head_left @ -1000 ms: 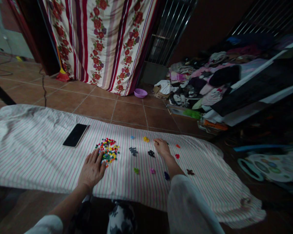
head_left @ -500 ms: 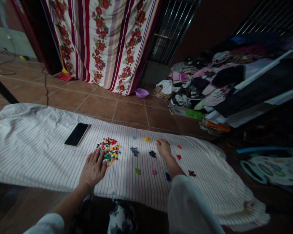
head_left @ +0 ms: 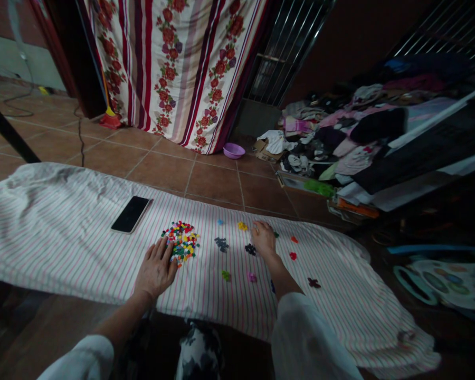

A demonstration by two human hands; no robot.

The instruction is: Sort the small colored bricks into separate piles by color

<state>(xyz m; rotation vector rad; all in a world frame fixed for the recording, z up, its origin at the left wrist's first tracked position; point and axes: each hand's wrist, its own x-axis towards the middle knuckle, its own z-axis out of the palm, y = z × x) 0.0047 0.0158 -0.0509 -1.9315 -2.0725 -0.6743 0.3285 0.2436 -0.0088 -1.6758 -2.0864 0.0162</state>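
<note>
A mixed pile of small colourful beads lies on a striped cloth. My left hand rests flat at the pile's near left edge, fingers stretched out and touching some of it. To the right, my right hand is closed with its fingers curled down between the yellow beads, the black beads and the dark green beads. Whatever its fingertips hold is hidden. Around it sit single-colour groups: grey beads, lime beads, pink beads, red beads and brown beads.
A phone lies on the cloth left of the mixed pile. Light blue beads and orange beads are toward the far edge. Beyond, a purple basin stands on the tiled floor, near heaped clothes and a floral curtain.
My right hand has shifted slightly left toward the yellow beads, uncovering more of the dark green ones. My left hand stays by the mixed pile. The whole view has moved a little.
</note>
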